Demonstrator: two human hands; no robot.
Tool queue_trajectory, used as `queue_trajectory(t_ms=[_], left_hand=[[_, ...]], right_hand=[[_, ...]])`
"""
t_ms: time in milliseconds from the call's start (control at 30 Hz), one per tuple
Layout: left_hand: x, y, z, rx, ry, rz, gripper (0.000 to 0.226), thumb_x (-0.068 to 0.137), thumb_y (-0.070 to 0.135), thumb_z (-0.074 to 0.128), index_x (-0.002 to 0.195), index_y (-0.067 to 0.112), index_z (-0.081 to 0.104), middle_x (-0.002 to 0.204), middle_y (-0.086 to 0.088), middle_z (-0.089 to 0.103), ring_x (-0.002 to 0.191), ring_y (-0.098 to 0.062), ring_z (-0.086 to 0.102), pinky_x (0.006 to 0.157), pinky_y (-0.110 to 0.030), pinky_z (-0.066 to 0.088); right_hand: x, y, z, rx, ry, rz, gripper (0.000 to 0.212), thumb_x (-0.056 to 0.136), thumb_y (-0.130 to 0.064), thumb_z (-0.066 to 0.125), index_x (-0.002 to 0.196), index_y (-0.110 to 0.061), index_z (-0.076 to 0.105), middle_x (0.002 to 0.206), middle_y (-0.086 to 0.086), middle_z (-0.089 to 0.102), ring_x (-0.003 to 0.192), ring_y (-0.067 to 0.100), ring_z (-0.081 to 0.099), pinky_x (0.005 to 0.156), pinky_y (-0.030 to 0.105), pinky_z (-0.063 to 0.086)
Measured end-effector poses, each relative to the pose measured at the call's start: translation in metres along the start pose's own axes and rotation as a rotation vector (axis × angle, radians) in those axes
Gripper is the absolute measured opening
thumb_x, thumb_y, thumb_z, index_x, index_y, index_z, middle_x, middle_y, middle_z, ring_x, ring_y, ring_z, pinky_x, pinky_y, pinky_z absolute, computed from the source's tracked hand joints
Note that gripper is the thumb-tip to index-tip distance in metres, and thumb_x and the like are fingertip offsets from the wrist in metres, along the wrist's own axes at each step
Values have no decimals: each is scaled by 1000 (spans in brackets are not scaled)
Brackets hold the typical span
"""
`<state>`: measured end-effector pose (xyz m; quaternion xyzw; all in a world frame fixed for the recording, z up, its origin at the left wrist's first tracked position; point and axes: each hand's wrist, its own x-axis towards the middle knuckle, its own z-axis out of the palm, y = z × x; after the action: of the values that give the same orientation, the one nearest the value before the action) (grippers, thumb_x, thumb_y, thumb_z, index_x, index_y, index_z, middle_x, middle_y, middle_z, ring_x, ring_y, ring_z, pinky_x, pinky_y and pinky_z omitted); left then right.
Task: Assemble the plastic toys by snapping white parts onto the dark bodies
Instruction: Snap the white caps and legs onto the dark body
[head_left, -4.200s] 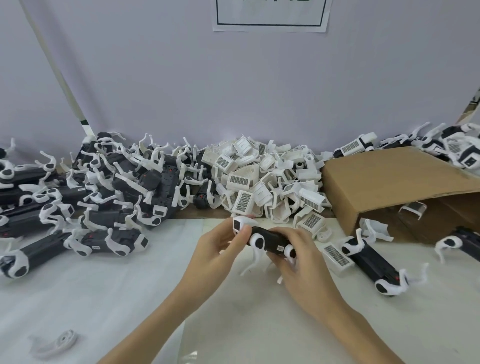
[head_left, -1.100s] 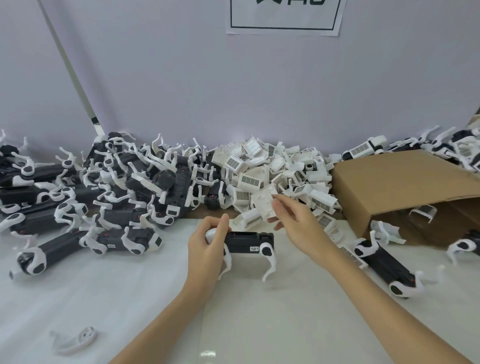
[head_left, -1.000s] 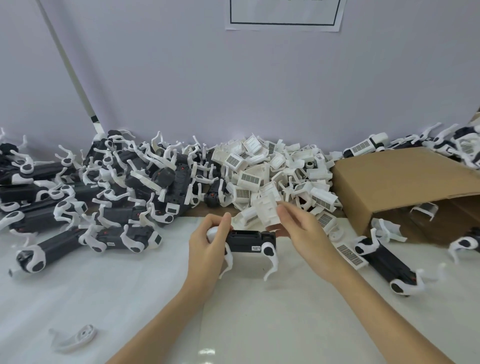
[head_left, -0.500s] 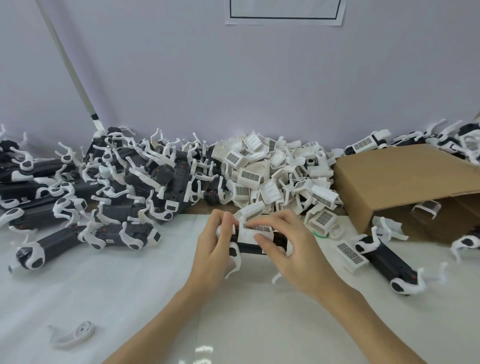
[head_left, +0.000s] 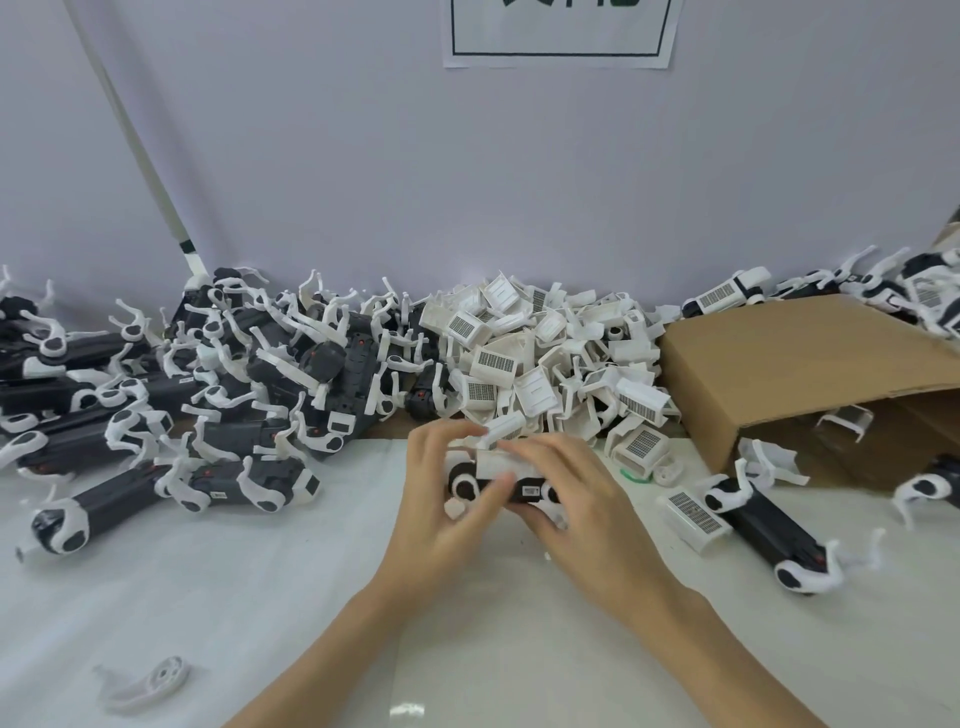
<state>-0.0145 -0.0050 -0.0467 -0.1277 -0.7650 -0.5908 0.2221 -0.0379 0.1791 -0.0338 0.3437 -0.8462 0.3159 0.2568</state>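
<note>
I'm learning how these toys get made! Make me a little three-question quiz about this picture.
1. True or false: both hands hold the dark toy body.
2. Where is the pile of loose white parts? A) in the cardboard box B) against the wall, behind the hands C) on the floor
3. Fill in: the white cover sits on ___ of the body.

Key: 1 true, left hand and right hand; 2 B; 3 top.

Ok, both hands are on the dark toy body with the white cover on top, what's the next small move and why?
Probably press the white ribbed plastic cover straight down until it seats. It lies along the top of the dark plastic toy body, the left hand grips one end of the body, and the right hand is curled over the cover. Whether it has already clicked in cannot be told.
</note>
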Motion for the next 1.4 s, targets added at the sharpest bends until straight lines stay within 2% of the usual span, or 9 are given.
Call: queue_trajectory(t_ms=[167,367,633,833,900,1000,1167,1267,1400], left_hand=[[0,-7,5,231,-57,158,48,96,18,76,140,26,59,142,-1,41,128,-18,53,95,-25,51],[1,-11,5,240,-38,175,38,98,26,71,134,25,61,136,0,43,125,-16,55,90,-16,48],[1,-11,4,246,-61,229,35,99,21,70,133,23,61,137,-2,42,129,-23,53,97,-19,45],[1,-9,4,259,-83,401,45,96,3,72,135,22,60,157,-8,31,153,-29,36,110,-20,40],[1,-10,5,295,-123,447,44,98,3,71,136,24,61,163,-9,27,155,-33,33,113,-27,39],[0,-12,7,372,-105,460,46,99,8,73,138,29,61,167,-7,24,157,-35,30,123,-37,32],[0,-7,5,224,11,224,63,97,39,72,151,32,39,152,10,41,147,-24,42,118,-34,38],[1,-4,2,31,-4,4,60,96,36,73,146,38,41,131,26,58,131,-8,56,102,-11,41],[3,-5,-2,-28,-67,-38,47,98,31,73,139,38,53,127,21,66,127,-8,61,98,-11,44]], right_hand=[[2,3,-5,72,85,108,48,80,-7,87,124,-15,68,124,-6,60,121,12,60,99,31,52],[2,3,-3,-67,122,51,45,78,-11,90,119,-12,71,111,-2,62,107,23,62,90,41,56],[5,8,-1,-67,141,7,40,76,-21,93,108,-16,70,103,-10,55,99,15,59,87,30,51],[8,20,-20,976,-231,533,38,100,-37,55,131,-18,64,128,10,67,127,29,59,112,47,41],[7,25,-26,877,-306,569,45,102,-48,52,120,-9,67,103,16,64,104,35,61,98,51,43],[8,30,-31,811,-322,568,30,99,-44,64,109,-16,73,85,1,59,85,14,57,83,29,47],[6,22,-22,439,-61,381,35,82,-22,89,109,-25,67,105,-14,70,106,8,65,95,22,48],[4,16,-9,215,-17,167,42,78,-28,92,111,-21,67,109,-10,64,109,12,58,94,20,42],[2,20,-10,175,-43,122,40,87,-39,82,120,-23,66,115,-18,61,114,9,54,97,22,42]])
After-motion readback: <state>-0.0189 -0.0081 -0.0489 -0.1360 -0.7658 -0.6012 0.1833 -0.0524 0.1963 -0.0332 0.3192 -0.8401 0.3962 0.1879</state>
